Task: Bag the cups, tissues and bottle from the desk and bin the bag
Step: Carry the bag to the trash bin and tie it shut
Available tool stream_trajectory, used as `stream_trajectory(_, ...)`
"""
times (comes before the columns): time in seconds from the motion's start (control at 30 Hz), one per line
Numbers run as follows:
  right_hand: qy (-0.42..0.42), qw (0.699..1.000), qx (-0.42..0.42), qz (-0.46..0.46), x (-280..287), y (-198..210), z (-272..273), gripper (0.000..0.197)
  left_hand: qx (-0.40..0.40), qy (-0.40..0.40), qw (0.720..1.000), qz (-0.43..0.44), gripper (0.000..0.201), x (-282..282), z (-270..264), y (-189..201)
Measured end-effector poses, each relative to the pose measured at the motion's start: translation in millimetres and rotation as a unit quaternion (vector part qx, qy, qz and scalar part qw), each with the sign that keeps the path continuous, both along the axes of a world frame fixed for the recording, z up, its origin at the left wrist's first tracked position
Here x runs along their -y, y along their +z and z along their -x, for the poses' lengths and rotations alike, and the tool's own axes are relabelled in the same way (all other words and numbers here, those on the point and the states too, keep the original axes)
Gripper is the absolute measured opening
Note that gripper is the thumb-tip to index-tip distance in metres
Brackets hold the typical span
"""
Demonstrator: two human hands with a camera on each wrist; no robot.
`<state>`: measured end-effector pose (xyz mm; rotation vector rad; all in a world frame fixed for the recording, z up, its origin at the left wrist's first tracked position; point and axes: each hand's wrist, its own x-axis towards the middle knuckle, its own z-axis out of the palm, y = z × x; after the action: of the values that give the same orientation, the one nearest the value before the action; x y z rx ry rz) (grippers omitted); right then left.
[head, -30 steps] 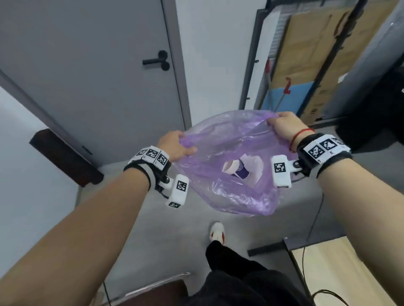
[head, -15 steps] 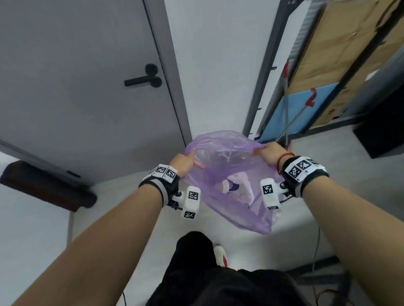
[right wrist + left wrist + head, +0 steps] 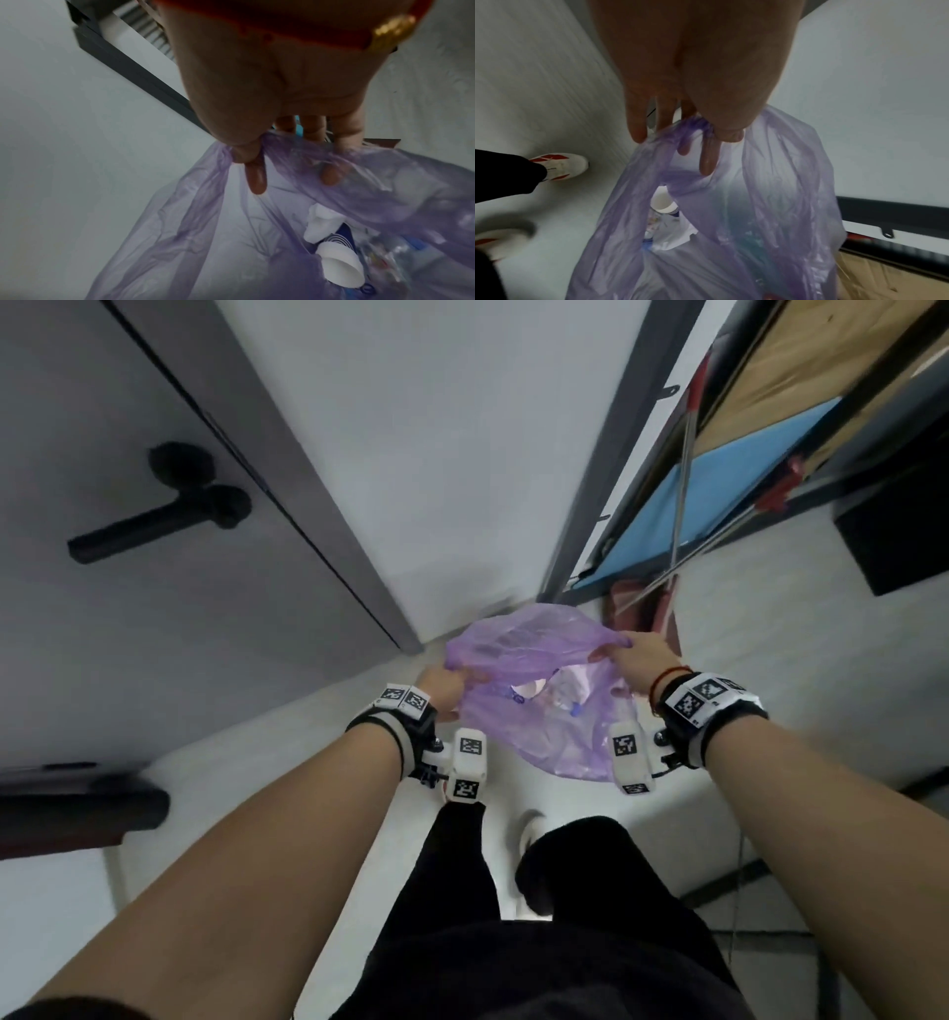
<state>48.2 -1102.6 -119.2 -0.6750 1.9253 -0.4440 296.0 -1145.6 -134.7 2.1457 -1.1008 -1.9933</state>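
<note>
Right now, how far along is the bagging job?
Done: a cup, tissues and the bottle are inside the purple bag. In hand: left hand and right hand grip its rim, mouth open. Left: binning it; no bin in view.

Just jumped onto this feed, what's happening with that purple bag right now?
A person holds the purple bag open by its rim, left hand pinching one side and right hand the other. A paper cup, tissues and a bottle are already inside. They stand on the floor near a door; no bin is in view.
</note>
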Motion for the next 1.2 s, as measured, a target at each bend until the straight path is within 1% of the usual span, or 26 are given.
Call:
stream_trajectory(0.07,0.007,1.000,-0.010,0.004,21.4,-16.7,7.1,0.035,0.030,-0.024,0.999,0.017,0.048,13.8,9.9,-17.3)
stream_trajectory(0.1,0.008,1.000,-0.015,0.010,30.9,-25.6,12.1,0.037,0.022,-0.017,0.999,0.019,0.051,22.5,12.6,-30.7)
stream_trajectory(0.13,0.011,1.000,-0.019,0.014,40.4,-34.3,17.0,0.039,0.022,-0.041,0.999,0.020,0.054,31.5,15.8,-45.0)
stream_trajectory(0.17,0.013,1.000,-0.020,0.017,49.3,-45.1,22.0,0.039,0.005,-0.036,0.999,0.019,0.054,40.7,19.1,-55.8)
stream_trajectory(0.23,0.019,1.000,-0.016,0.006,69.3,-71.0,34.8,0.036,0.012,0.009,0.999,0.028,0.043,62.5,36.9,-77.9)
stream_trajectory(0.3,0.033,0.999,-0.010,-0.010,85.8,-100.9,48.8,0.035,0.027,0.070,0.997,0.019,0.040,75.9,54.9,-110.0)
stream_trajectory(0.4,0.050,0.998,-0.008,-0.029,104.8,-140.1,65.1,0.035,0.031,0.082,0.996,0.025,0.038,86.2,77.9,-142.3)
stream_trajectory(0.43,0.061,0.998,-0.008,-0.032,110.2,-154.7,70.7,0.034,0.033,0.078,0.996,0.027,0.038,87.3,85.5,-155.7)
stream_trajectory(0.53,0.101,0.995,-0.012,-0.022,125.2,-201.7,83.7,0.030,0.067,0.057,0.996,0.024,0.041,85.3,99.6,-212.0)
stream_trajectory(0.6,0.113,0.993,-0.016,-0.009,132.0,-232.0,90.3,0.025,0.080,0.059,0.995,0.030,0.044,83.8,103.3,-248.6)
stream_trajectory(0.63,0.117,0.993,-0.017,-0.003,135.2,-252.0,94.4,0.024,0.093,0.053,0.994,0.039,0.043,84.2,105.5,-266.6)
stream_trajectory(0.7,0.134,0.990,-0.031,0.010,140.4,-285.7,99.4,0.028,0.130,0.013,0.989,0.072,0.037,87.3,105.6,-292.4)
stream_trajectory(0.73,0.135,0.989,-0.052,0.016,142.0,-303.4,101.1,0.031,0.156,-0.004,0.983,0.095,0.036,88.3,102.9,-307.8)
stream_trajectory(0.77,0.120,0.990,-0.072,0.021,142.9,-320.0,102.2,0.035,0.174,-0.005,0.977,0.121,0.037,88.1,100.0,-320.7)
stream_trajectory(0.83,0.082,0.989,-0.122,0.028,142.0,-355.4,102.0,0.053,0.191,0.028,0.969,0.156,0.041,83.9,93.4,-348.1)
stream_trajectory(0.87,0.074,0.983,-0.167,0.030,139.9,-366.2,98.9,0.062,0.199,0.049,0.965,0.164,0.046,79.7,91.1,-358.2)
stream_trajectory(0.9,0.072,0.972,-0.222,0.040,136.8,-374.7,95.8,0.070,0.211,0.079,0.959,0.170,0.051,75.6,90.4,-366.5)
stream_trajectory(0.93,0.079,0.954,-0.279,0.069,133.9,-378.6,92.5,0.073,0.232,0.113,0.946,0.194,0.055,71.8,91.2,-371.0)
stream_trajectory(0.97,0.093,0.931,-0.334,0.118,130.4,-382.0,89.3,0.071,0.251,0.143,0.926,0.244,0.056,69.3,93.5,-373.1)
stream_trajectory(1.0,0.115,0.904,-0.371,0.178,127.6,-383.1,85.4,0.062,0.255,0.155,0.903,0.309,0.053,67.2,98.0,-373.3)
stream_trajectory(1.03,0.142,0.882,-0.377,0.243,125.4,-385.6,81.4,0.049,0.245,0.136,0.886,0.369,0.047,65.4,103.4,-372.4)
stream_trajectory(1.07,0.185,0.873,-0.344,0.291,122.9,-386.6,76.7,0.033,0.226,0.089,0.878,0.413,0.040,63.9,109.8,-373.3)
stream_trajectory(1.1,0.239,0.872,-0.292,0.312,118.9,-390.0,72.9,0.018,0.208,0.030,0.873,0.440,0.034,61.5,117.1,-373.5)
stream_trajectory(1.13,0.302,0.873,-0.249,0.292,113.9,-391.9,69.4,0.009,0.192,-0.038,0.869,0.455,0.033,58.4,123.7,-376.2)
stream_trajectory(1.17,0.362,0.870,-0.222,0.252,107.8,-398.0,67.7,0.011,0.179,-0.112,0.860,0.464,0.033,54.4,129.1,-378.7)
stream_trajectory(1.2,0.413,0.864,-0.210,0.194,101.3,-404.1,67.6,0.015,0.185,-0.196,0.846,0.460,0.035,49.6,130.8,-385.8)
